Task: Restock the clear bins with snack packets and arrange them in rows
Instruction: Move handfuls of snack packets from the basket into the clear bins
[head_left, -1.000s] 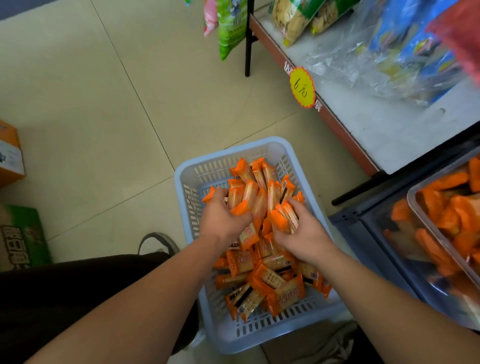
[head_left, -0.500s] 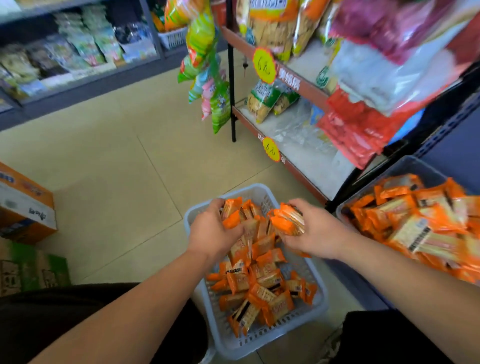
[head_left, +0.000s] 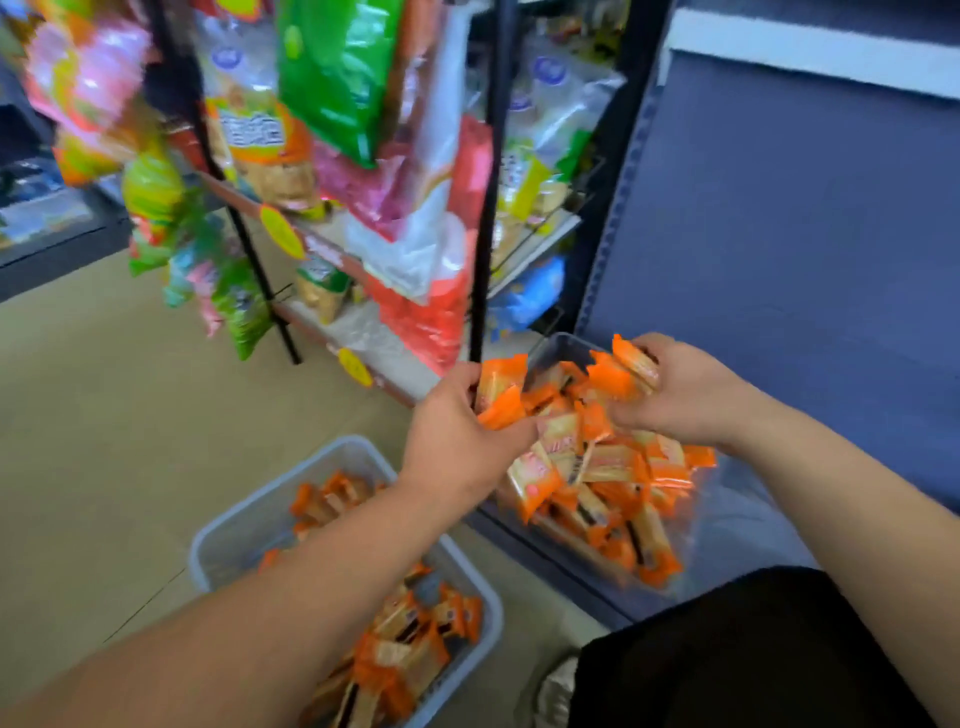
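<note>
1. The clear bin (head_left: 563, 347) sits low at the foot of the blue shelving (head_left: 779, 270), heaped with orange snack packets (head_left: 613, 483) lying in a loose pile, not in rows.
2. The left hand (head_left: 457, 441) is over the bin's near-left edge, its grip closed around a small bunch of orange packets (head_left: 500, 395) that stick out past the fingers.
3. The right hand (head_left: 680, 395) is over the far side of the pile, its grip closed on another bunch (head_left: 621, 371), fanned upward.
4. Both bunches are just above the heap; whether they touch it cannot be told through the blur.
5. A pale plastic basket (head_left: 223, 540) stands on the floor (head_left: 104, 415) to the left of the bin, beneath the left forearm, with more of the same packets (head_left: 410, 644) inside.
6. Behind stands a rack (head_left: 488, 208) of large bagged snacks with yellow price tags (head_left: 282, 232), motion-blurred.
</note>
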